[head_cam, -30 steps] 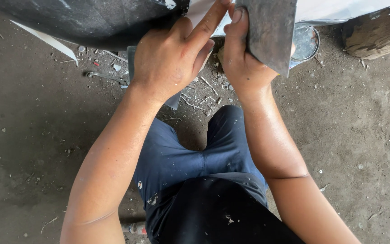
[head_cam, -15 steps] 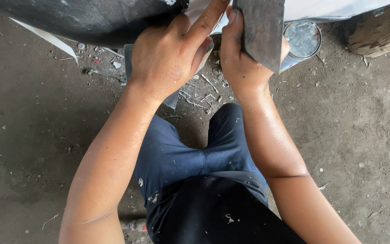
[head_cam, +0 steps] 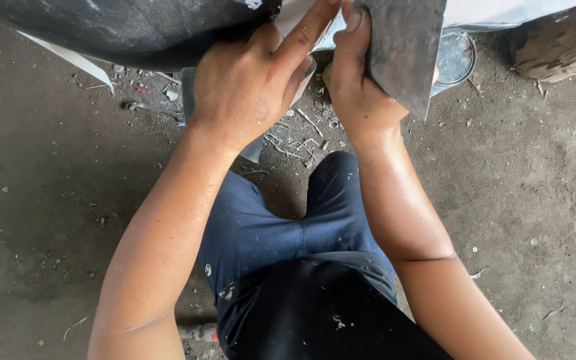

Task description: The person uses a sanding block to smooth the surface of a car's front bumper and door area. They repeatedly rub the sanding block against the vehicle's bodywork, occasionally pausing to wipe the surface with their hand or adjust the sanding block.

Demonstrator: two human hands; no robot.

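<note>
- At the top edge of the frame, both hands work against a pale sheet panel (head_cam: 501, 10) and a dark curved panel (head_cam: 135, 27) beside it.
- Left hand (head_cam: 251, 87): fingers stretched flat and pressed up onto the pale panel's lower edge, index finger extended towards the top; not closed round anything.
- Right hand (head_cam: 358, 87): clamped on a flat dark grey rectangular block (head_cam: 401, 53), probably a sanding pad, though the view is too tight to be sure. Fingers wrap its left edge; block is tilted, its lower corner pointing down-right.
- Block sits just beside the left hand's fingertips, up against the panel.
- Dirt floor (head_cam: 535, 200) under the hands: scattered pale shavings and scraps (head_cam: 295, 137) between the wrists.
- Round metal tin (head_cam: 455, 57) on the floor, just right of the block, partly hidden by it.
- Rough wooden block (head_cam: 561, 47) at the upper right corner of the floor, apart from the tin.
- Person's knees in dark blue trousers (head_cam: 275, 227) sit below the hands, speckled with dust.
</note>
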